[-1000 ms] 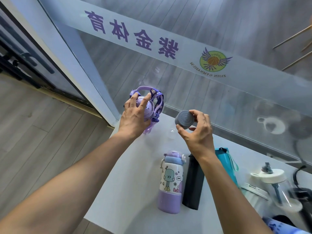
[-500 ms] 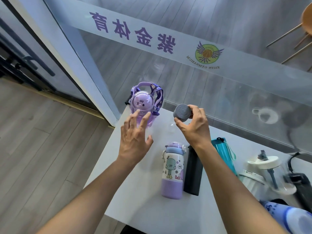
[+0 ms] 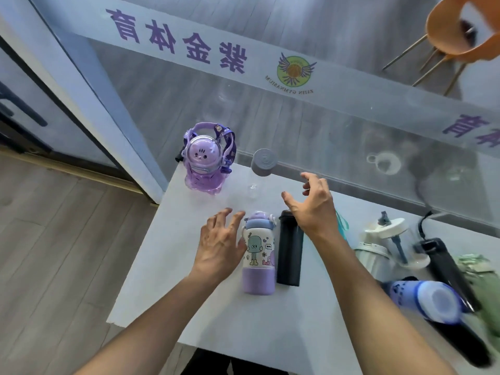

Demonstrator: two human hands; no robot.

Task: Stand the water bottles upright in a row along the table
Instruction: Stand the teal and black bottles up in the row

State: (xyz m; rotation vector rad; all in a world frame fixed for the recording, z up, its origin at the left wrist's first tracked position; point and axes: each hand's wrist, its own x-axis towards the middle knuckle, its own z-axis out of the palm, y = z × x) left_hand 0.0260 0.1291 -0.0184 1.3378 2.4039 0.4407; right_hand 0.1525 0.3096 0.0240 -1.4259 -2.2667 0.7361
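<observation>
A purple bunny-lid bottle (image 3: 203,163) stands upright at the far left corner of the white table (image 3: 173,266). Beside it stands a clear bottle with a grey cap (image 3: 263,161), its body nearly invisible. A white-and-purple cartoon bottle (image 3: 259,253) and a black bottle (image 3: 290,249) lie flat side by side. My left hand (image 3: 220,244) hovers with fingers spread, just left of the cartoon bottle. My right hand (image 3: 313,204) is open above the black bottle's top, holding nothing. A teal bottle (image 3: 341,220) peeks out behind my right wrist.
More bottles crowd the right end: a white-lidded clear one (image 3: 395,239), a black one (image 3: 446,269), a blue one (image 3: 430,299) and a green one (image 3: 484,288). A glass wall (image 3: 324,125) runs along the table's far edge. An orange chair (image 3: 460,31) stands beyond it.
My right hand let go of the grey-capped bottle, which now stands alone, and pulled back right. My left hand drew back from the purple bunny bottle toward the cartoon bottle.
</observation>
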